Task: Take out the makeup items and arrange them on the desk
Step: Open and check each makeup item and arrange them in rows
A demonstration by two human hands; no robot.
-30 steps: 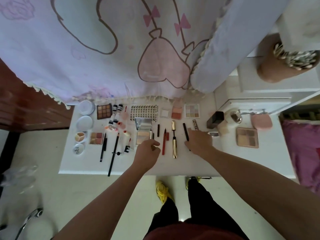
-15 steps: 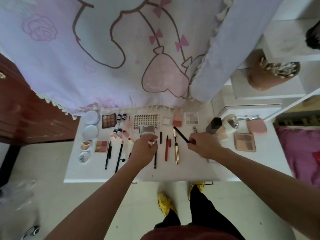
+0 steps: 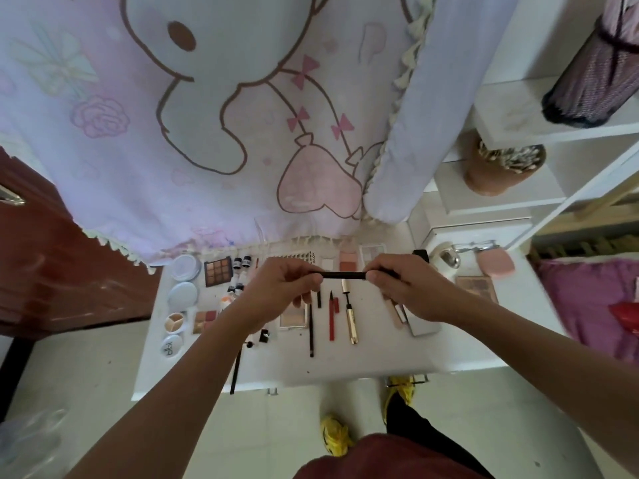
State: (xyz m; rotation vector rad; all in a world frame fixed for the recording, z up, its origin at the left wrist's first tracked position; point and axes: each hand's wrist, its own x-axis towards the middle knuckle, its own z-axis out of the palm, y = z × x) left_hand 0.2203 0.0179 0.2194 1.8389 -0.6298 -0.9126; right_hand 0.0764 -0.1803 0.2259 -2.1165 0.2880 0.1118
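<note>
A broad pale curtain (image 3: 207,133), printed with a cartoon figure and pink bows, hangs across the back, and its fringed hem reaches the far edge of the white desk (image 3: 397,354). To the right stands a white shelf unit (image 3: 511,198) with a brown cup of cotton swabs (image 3: 484,178) on it. Over the middle of the desk the person's two hands are raised side by side, and between them they carry a slim black liner pencil (image 3: 342,275), level and crosswise, above the back rows of makeup and clear of the desktop. The left hand (image 3: 280,288) pinches its left end between thumb and forefinger, with the other fingers curled under. The right hand (image 3: 408,292) pinches the right end in the same way, fingers tucked into the palm. On the desk below, a column of round white compacts (image 3: 186,267) lines the left side, with a nine-pan brown palette (image 3: 217,271) just beside the topmost one. Near the right edge lie a tan eyeshadow palette (image 3: 476,286) and a pink puff (image 3: 495,266). Under the hands, three slender items lie parallel and near one another, pointing toward the person: a long black pencil (image 3: 311,330), a red liner (image 3: 332,319) and a gold mascara tube (image 3: 352,326).
</note>
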